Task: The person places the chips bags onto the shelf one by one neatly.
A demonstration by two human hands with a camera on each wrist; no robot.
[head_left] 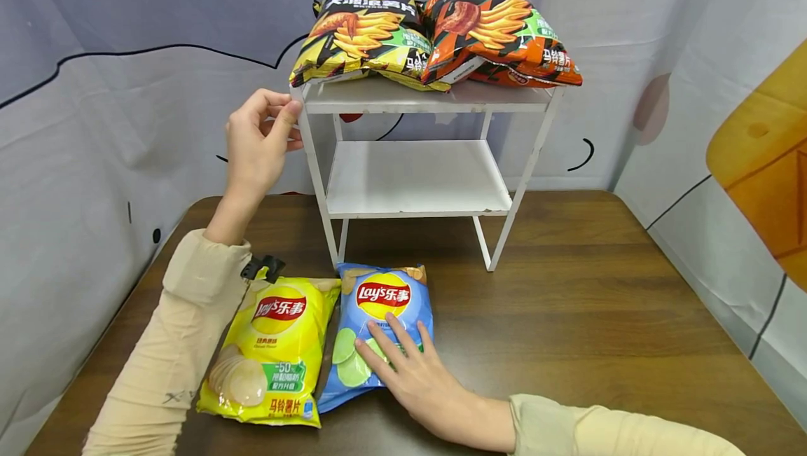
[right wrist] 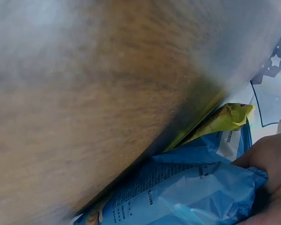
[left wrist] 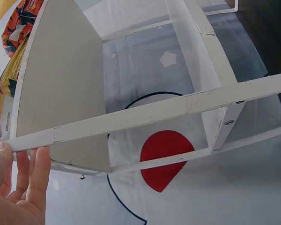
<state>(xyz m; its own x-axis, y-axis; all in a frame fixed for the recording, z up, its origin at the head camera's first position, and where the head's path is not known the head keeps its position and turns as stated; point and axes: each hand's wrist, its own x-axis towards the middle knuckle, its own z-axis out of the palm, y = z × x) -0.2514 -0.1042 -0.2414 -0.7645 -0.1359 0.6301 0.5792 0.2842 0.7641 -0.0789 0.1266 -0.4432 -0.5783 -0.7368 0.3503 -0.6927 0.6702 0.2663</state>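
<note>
My left hand [head_left: 257, 141] is at the upper left front corner of a small white two-tier shelf [head_left: 416, 179]. Its thumb and fingers pinch the post, which the left wrist view shows running between them. Spread and nearly straight, the fingers of my right hand [head_left: 435, 389] rest on the lower right part of a blue Lay's chip bag [head_left: 381, 298] with lime pictures. This bag lies flat before the shelf. Beside it on the left is a yellow Lay's chip bag [head_left: 267, 351], below my left forearm.
On the shelf's top tier lie a yellow-and-black chip bag [head_left: 362, 36] and an orange-and-black chip bag [head_left: 498, 36]. The shelf stands at the back of a brown wooden table [head_left: 599, 330]. A printed cloth [head_left: 145, 99] hangs behind and at both sides.
</note>
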